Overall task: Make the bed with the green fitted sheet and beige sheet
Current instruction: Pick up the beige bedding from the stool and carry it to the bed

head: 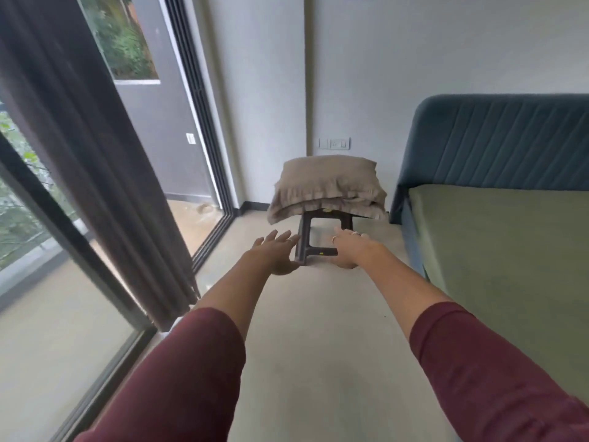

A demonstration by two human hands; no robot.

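The green fitted sheet [497,250] covers the mattress on the right, stretched flat under a teal padded headboard [497,141]. A stack of beige bedding with frilled edges [328,189] lies on a small dark stool [310,247] by the far wall. Both my arms reach forward toward it in maroon sleeves. My left hand [275,253] is open with straight fingers, in front of the stool's left leg. My right hand [349,248] is open too, fingers spread, below the bedding on the stool's right side. Neither hand holds anything.
A dark curtain [89,161] and sliding glass doors [178,138] run along the left side. The pale floor [318,346] forms a lane between doors and bed. A wall socket [334,143] sits above the stool.
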